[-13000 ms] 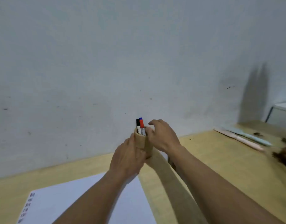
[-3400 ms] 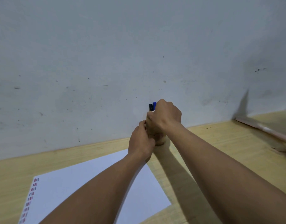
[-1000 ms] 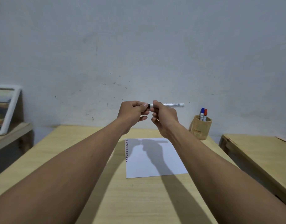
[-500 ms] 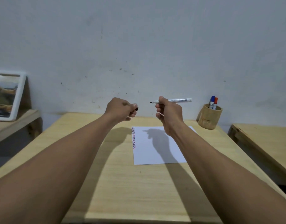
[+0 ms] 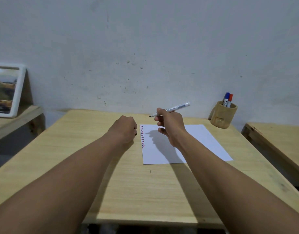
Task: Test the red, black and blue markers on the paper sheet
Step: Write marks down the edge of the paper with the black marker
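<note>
My right hand (image 5: 169,125) grips the uncapped black marker (image 5: 176,108) above the paper sheet (image 5: 201,141), its black tip pointing left. My left hand (image 5: 124,130) is a closed fist just left of the sheet, and a bit of the black cap (image 5: 136,134) shows at its fingers. The white sheet lies on the wooden table (image 5: 111,174) and carries a column of short red, black and blue strokes (image 5: 142,136) down its left edge. The blue marker (image 5: 225,98) and the red marker (image 5: 229,99) stand capped in a wooden cup (image 5: 222,116) at the table's far right corner.
A grey wall rises right behind the table. A framed picture (image 5: 6,89) leans on a lower wooden shelf (image 5: 15,119) at the left. A second wooden table (image 5: 280,142) stands to the right, across a narrow gap.
The cap came off the black marker and my hands drew apart. Both hands have since dropped closer to the sheet, the left with the cap, the right with the marker.
</note>
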Action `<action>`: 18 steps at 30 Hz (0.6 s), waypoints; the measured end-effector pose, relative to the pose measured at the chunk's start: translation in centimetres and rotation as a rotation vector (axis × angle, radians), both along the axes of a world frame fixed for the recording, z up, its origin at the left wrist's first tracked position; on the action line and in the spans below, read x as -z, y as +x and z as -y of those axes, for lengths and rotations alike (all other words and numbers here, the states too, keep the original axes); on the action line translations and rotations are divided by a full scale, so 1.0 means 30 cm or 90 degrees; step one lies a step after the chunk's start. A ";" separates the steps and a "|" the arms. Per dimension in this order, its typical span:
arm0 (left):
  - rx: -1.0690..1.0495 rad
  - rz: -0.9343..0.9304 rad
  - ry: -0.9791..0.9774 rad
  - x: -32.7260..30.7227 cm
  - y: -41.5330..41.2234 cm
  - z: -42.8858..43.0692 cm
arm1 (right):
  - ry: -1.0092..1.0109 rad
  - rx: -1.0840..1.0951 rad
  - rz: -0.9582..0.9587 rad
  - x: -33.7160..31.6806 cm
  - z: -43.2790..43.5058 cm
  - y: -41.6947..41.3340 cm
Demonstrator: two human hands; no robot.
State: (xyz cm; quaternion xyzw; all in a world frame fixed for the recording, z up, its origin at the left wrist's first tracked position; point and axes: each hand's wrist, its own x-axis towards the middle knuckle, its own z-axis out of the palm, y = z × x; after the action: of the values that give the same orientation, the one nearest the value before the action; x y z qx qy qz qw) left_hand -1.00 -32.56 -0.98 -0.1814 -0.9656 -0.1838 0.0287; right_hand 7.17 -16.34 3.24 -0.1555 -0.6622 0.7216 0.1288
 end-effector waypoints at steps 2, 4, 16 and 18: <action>0.009 -0.010 -0.017 -0.006 0.014 -0.006 | 0.021 -0.011 0.002 0.016 0.004 0.001; -0.011 -0.012 -0.016 -0.009 0.034 -0.006 | 0.050 -0.025 0.006 0.036 0.009 0.004; -0.072 0.024 -0.096 0.132 0.176 0.002 | 0.367 -0.024 0.007 0.188 0.061 0.044; -0.053 0.032 -0.109 0.132 0.176 0.010 | 0.390 -0.026 0.012 0.197 0.063 0.049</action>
State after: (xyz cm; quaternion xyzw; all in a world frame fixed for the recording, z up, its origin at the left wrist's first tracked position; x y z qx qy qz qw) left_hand 4.29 -32.85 -4.94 -0.1384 -0.9849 -0.1040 -0.0036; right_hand 8.64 -18.21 -2.68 -0.1028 -0.8530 0.4893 0.1494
